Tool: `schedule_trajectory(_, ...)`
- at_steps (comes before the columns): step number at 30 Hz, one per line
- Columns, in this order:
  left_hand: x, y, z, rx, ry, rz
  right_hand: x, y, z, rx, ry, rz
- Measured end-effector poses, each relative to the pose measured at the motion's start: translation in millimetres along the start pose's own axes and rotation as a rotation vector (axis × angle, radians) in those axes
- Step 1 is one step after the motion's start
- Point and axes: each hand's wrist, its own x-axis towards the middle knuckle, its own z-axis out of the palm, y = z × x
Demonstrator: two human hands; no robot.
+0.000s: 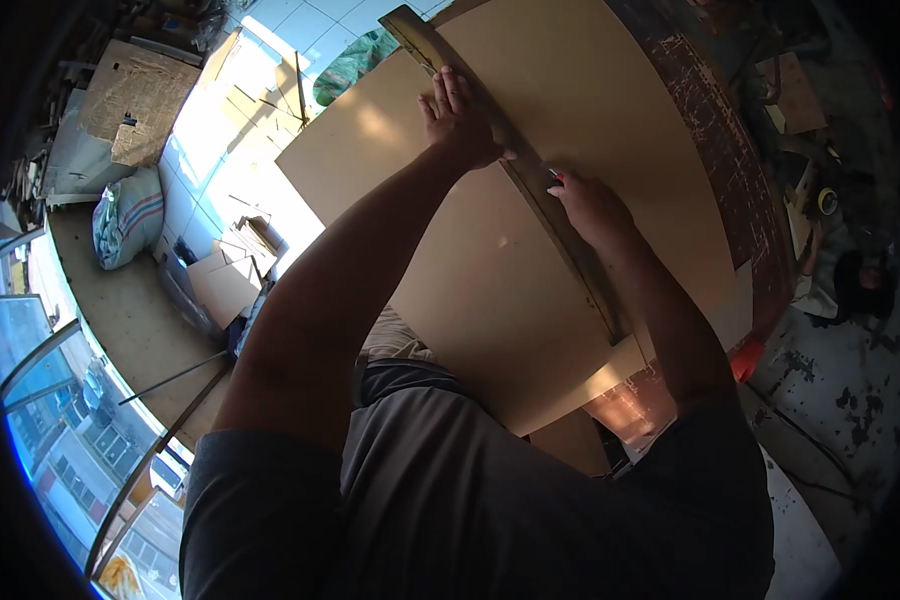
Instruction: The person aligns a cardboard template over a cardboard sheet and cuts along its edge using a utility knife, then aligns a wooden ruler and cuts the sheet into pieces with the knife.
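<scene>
So there's a long dark strip lying far-left to near-right across a big brown sheet. Left hand is pressed on it, fingers extended; right hand has a small red tool gripped right by it. Worn reddish table underneath, striped sack off left.

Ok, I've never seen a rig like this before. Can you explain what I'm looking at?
There's no machine here, just two bare hands. The single picture comes from a head-worn camera looking forward and down. A large tan sheet lies on a scuffed red-brown surface, and a long strip lies across the sheet. The left hand rests on the strip with its fingers spread. The right hand holds a small tool, partly red, close by the strip; its tip is too small to make out.
</scene>
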Motion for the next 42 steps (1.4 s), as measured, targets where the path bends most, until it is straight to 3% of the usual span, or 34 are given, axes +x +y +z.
schedule_trajectory(8, 0, 4, -4, 0.052, -0.055, 0.009, -99, 45, 13, 0.053, -0.106, 0.118)
schedule_trajectory(17, 1, 3, -4, 0.039, -0.027, 0.003, -128, 63, -4, 0.011, -0.297, 0.158)
schedule_trajectory(20, -1, 4, -5, 0.05, -0.041, -0.016, -89, 48, -34, -0.058, -0.369, 0.184)
schedule_trajectory(22, 0, 3, -4, 0.028, -0.041, -0.003, -51, 13, -61, 0.009, -0.217, 0.272)
schedule_trajectory(26, -2, 1, -5, 0.009, -0.019, -0.004, 58, 1, -51, 0.17, 0.12, -0.088)
schedule_trajectory(30, -1, 2, -4, -0.018, -0.02, -0.014, 140, -66, -64, 0.131, 0.182, -0.002)
schedule_trajectory(37, -1, 1, -5, -0.021, -0.027, -0.021, 211, -102, -59, 0.072, 0.227, -0.093)
schedule_trajectory(42, 1, 1, -3, -0.022, -0.032, -0.02, 224, -108, -59, -0.036, 0.088, -0.132)
